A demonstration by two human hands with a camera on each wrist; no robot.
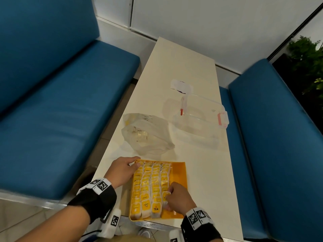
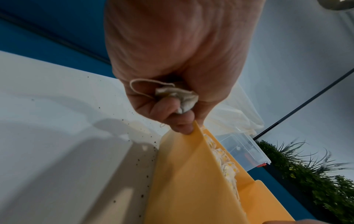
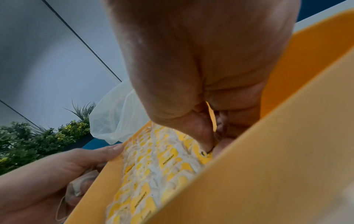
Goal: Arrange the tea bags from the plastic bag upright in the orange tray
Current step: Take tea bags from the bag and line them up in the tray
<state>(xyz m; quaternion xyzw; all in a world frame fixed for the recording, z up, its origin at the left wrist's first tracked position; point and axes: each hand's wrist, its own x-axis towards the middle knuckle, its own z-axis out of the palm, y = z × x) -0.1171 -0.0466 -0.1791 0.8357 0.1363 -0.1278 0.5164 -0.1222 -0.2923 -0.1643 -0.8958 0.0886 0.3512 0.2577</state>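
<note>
Tea bags (image 1: 151,187) in tray (image 1: 180,173), plastic bag (image 1: 148,135) behind, container (image 1: 201,117) right.

Booth-style setup here: a long cream bench (image 1: 183,70) runs up to a white panelled wall (image 1: 209,20), with blue padded seats on both sides, one on the left (image 1: 61,95) and one on the right (image 1: 279,137). Green leafy plants (image 1: 309,62) sit behind the right seat. Lighting's soft and even, floor looks pale tile (image 1: 22,219).
</note>
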